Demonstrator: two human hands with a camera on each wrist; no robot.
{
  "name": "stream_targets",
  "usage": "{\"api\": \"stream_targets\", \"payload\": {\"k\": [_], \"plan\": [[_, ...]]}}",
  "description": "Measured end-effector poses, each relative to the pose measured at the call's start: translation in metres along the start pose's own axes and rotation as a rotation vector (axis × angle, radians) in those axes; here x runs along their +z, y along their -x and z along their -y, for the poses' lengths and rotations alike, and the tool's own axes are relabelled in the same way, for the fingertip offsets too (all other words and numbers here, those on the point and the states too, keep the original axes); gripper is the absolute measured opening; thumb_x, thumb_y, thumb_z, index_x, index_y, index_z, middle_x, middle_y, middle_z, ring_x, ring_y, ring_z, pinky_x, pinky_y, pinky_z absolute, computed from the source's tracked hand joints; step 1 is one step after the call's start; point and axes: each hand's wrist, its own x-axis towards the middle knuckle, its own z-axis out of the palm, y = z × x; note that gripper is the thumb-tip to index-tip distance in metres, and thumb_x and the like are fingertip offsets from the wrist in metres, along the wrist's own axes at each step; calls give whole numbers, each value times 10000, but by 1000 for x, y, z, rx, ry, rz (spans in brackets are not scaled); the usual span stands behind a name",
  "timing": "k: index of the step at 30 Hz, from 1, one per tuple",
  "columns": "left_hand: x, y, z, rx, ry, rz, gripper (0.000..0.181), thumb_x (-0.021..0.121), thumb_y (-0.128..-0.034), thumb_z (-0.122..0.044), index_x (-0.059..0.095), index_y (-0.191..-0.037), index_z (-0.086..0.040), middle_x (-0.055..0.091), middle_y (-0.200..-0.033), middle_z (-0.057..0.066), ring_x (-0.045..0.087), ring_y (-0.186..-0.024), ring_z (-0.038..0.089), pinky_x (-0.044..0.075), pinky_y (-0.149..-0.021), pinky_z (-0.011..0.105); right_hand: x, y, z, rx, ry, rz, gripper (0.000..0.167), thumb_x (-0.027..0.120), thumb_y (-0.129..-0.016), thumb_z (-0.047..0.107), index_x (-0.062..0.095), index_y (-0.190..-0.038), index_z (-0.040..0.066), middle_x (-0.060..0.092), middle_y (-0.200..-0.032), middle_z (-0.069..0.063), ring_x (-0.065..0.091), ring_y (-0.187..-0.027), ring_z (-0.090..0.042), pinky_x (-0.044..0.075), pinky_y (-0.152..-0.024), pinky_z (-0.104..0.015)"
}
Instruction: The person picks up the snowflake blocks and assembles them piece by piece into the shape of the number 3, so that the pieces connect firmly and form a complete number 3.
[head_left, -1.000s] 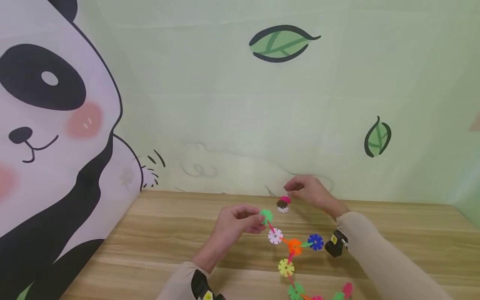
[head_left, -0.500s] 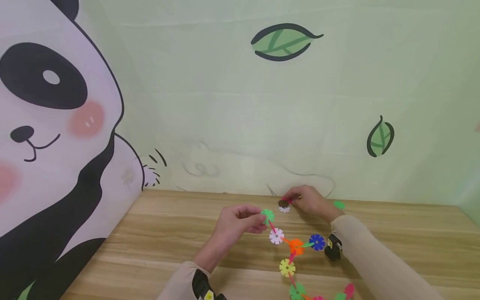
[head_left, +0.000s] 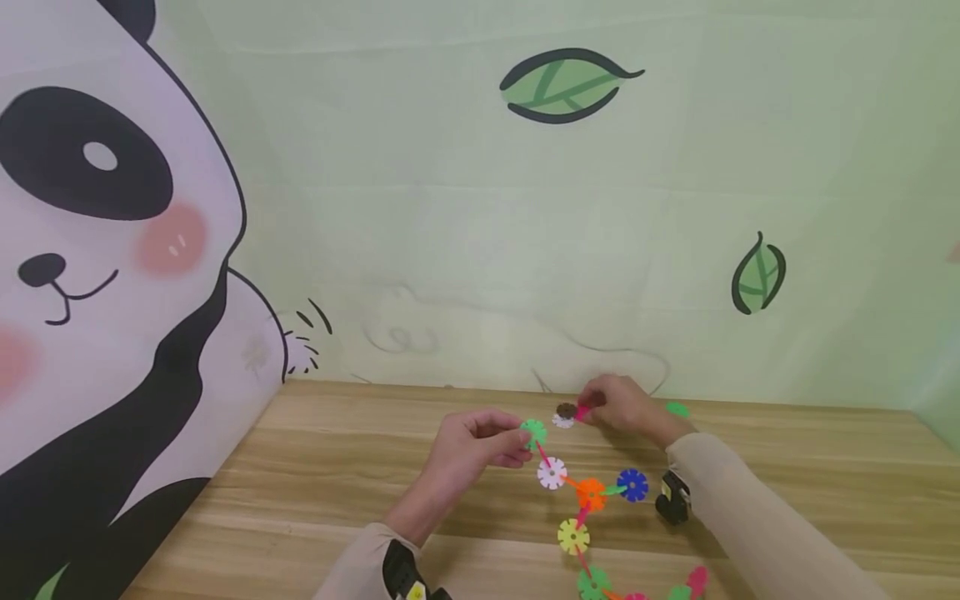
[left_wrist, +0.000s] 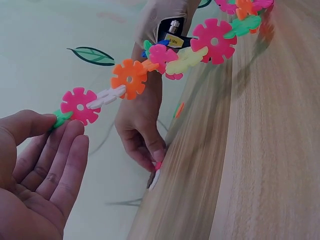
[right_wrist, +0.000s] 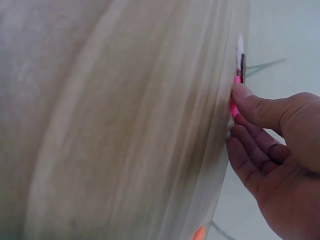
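In the head view my left hand [head_left: 476, 440] pinches a green snowflake disc [head_left: 534, 432] at the end of a chain of slotted plastic discs. A white disc [head_left: 552, 473], an orange disc [head_left: 591, 495], a blue disc [head_left: 633, 485] and a yellow disc [head_left: 573, 537] follow along it. The left wrist view has the chain held up off the table. Near the table's back edge, my right hand [head_left: 622, 404] pinches a pink disc [head_left: 582, 413] between thumb and fingers. Touching or just beside it lie a brown disc [head_left: 566, 411] and a white disc [head_left: 562, 422].
A loose green disc [head_left: 678, 409] lies near the back edge, behind the right wrist. Behind the wooden table [head_left: 337, 483] hangs a pale green cloth [head_left: 450, 208] with a panda and leaves. The chain's near end runs out of the head view's bottom.
My right hand has come down to the table, taken hold of the pink disc and drawn it slightly right. The loose green disc has come into sight. My left hand stays nearly still.
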Motion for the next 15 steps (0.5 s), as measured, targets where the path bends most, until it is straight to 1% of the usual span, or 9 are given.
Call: {"api": "stream_targets", "payload": {"k": [1,6,8,10,12,15], "plan": [[0,0,0,-1,0,0,213,786,-945,-47,738,-1093,99,780,-996,204,774,-822,203,660,-788,340,-1,1,1,9,-8,4,180,814,-884,10,741,-1047,-16,727,-984,-82,687,-953,-278,595,-934,-487],[0,0,0,-3,-6,0,213,784,-945,-47,738,-1096,96,782,-989,188,771,-824,200,659,-789,338,-5,9,6,105,-86,17,217,826,-850,-10,697,-1020,24,683,-950,-55,641,-898,-231,599,-865,-425],[0,1,0,-1,-9,1,213,782,-945,-47,738,-1097,96,784,-984,179,769,-823,198,659,-789,337,-7,13,9,120,-115,20,197,803,-853,-28,686,-997,38,678,-940,-49,629,-875,-221,598,-817,-392],[0,1,0,-1,-11,4,215,782,-945,-50,737,-1097,96,784,-983,175,769,-823,198,659,-790,337,-9,16,12,106,-147,12,159,776,-872,-34,684,-979,42,685,-924,-41,629,-847,-208,597,-772,-363],[0,0,1,-1,-9,8,218,783,-945,-55,736,-1096,95,785,-984,175,772,-822,202,660,-790,341,-13,21,18,74,-208,-8,121,751,-899,-39,684,-972,30,692,-903,-43,643,-814,-208,611,-738,-354],[-1,-1,2,-2,-13,13,211,777,-953,-69,739,-1092,86,785,-983,174,774,-820,207,662,-790,352,-21,31,30,10,-319,-56,79,728,-945,-35,694,-1009,-2,703,-900,-63,692,-824,-270,650,-750,-410]]}}
